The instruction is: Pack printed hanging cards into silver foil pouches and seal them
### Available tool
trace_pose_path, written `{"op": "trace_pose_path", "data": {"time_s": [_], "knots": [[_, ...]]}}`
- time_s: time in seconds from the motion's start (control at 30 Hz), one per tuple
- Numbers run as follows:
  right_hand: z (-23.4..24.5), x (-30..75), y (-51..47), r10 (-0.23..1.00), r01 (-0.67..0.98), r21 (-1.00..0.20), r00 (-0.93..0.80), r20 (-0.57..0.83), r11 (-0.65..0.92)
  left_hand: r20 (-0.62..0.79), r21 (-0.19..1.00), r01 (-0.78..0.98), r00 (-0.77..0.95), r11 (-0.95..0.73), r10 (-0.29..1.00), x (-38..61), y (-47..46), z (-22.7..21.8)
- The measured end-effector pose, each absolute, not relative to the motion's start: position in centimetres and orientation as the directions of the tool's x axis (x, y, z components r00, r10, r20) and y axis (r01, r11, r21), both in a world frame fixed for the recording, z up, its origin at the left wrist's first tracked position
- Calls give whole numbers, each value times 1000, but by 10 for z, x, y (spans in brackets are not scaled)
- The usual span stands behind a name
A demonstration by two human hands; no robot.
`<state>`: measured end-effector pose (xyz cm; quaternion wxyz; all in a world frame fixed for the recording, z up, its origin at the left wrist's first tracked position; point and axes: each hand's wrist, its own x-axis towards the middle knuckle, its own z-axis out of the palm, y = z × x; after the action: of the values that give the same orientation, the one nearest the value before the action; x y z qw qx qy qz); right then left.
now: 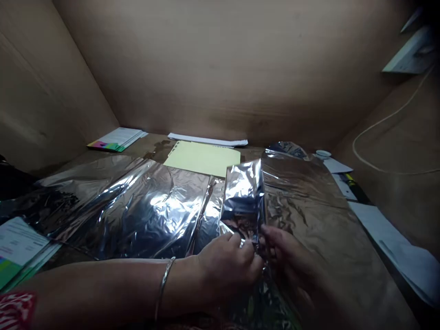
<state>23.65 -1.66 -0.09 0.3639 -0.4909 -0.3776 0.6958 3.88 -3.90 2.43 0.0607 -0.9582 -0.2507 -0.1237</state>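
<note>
A crumpled silver foil pouch (242, 201) stands upright above my hands, its lower edge gathered between them. My left hand (227, 266), with a thin metal bangle (164, 284) on the wrist, pinches the pouch's lower left corner. My right hand (288, 261), dim in shadow, grips the lower right side of the pouch. Beneath and beside my hands lie large, wrinkled sheets of silver foil (137, 211), and another foil sheet (302, 197) spreads to the right.
Brown cardboard walls (227, 59) surround the work surface. A pale yellow sheet (202, 158) and white papers (206, 140) lie at the back. Printed booklets (17, 247) sit at the left edge, white sheets (388, 243) lie at the right, and a pale cord (385, 128) loops along the right wall.
</note>
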Motion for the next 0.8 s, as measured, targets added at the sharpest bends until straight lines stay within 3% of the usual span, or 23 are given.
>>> {"op": "trace_pose_path", "data": {"time_s": [0.1,0.2,0.27,0.37,0.43,0.57,0.63,0.7,0.73,0.8], "knots": [[-17,223,-22,869,-55,-878,-189,-458,-475,122,136,444,880,-885,460,34,-52,-5],[-18,223,-18,882,64,-891,-125,-455,-450,141,464,373,865,-804,482,15,-42,-2],[-16,226,-16,874,79,-883,-129,-469,-462,192,605,376,786,-702,588,-2,-25,2],[-17,230,-14,851,46,-864,-151,-502,-501,226,521,524,676,-674,701,-25,2,-4],[-20,231,-13,839,7,-850,-156,-521,-526,220,412,517,742,-750,633,-33,13,-14],[-20,235,-11,812,-80,-816,-197,-550,-572,318,330,377,819,-866,478,-23,11,-31],[-16,241,-14,822,21,-841,-197,-534,-541,362,292,364,814,-884,455,-12,6,-36],[-12,250,-21,915,295,-885,-72,-397,-361,352,266,343,835,-901,422,-3,2,-38],[-10,255,-26,971,481,-853,-17,-237,-200,341,259,327,849,-909,403,-1,2,-39],[-10,264,-36,985,767,-617,-121,126,173,323,257,298,870,-919,373,1,2,-39]]}}
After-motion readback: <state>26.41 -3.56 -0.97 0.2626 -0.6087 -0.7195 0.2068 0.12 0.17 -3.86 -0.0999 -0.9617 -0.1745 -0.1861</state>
